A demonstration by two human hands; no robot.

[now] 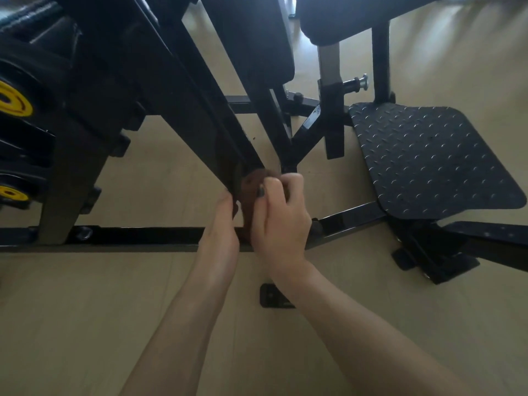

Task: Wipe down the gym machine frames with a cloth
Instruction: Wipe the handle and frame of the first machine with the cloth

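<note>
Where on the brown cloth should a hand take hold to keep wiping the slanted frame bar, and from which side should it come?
Take the brown cloth at its bunched outer side, away from the slanted frame bar, coming from the right, as the right hand does. The cloth lies wadded against the bar's lower end, so that grip keeps its flat face on the metal. The left hand touches the bar's edge.

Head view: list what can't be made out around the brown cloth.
- Brown cloth: mostly covered by the right hand; its size stays unknown.
- Left hand: fingertips hidden behind the black slanted frame bar; grip unclear.
- Yellow-hubbed weight plates: cut by the left edge.
</note>
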